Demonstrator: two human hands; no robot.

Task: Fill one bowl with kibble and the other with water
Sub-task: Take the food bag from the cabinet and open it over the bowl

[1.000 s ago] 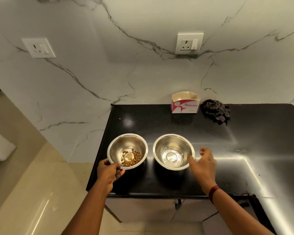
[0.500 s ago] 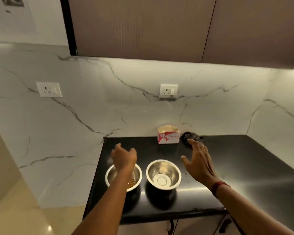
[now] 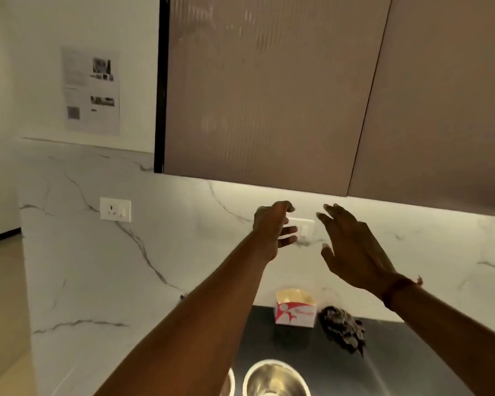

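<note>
Standing at the bottom edge on the black table [image 3: 412, 352], a steel bowl [image 3: 275, 378] is cut off by the frame; beside it on the left, only the rim of a second bowl [image 3: 231, 381] shows under the left arm. Both hands are raised before the marble wall [image 3: 126, 281], below the cabinet [image 3: 269, 95]. The left hand [image 3: 272, 227] is loosely curled and empty; the right hand [image 3: 352, 250] is spread and empty. A red-white box [image 3: 295, 312] and a dark cloth [image 3: 340, 327] lie near the wall.
</note>
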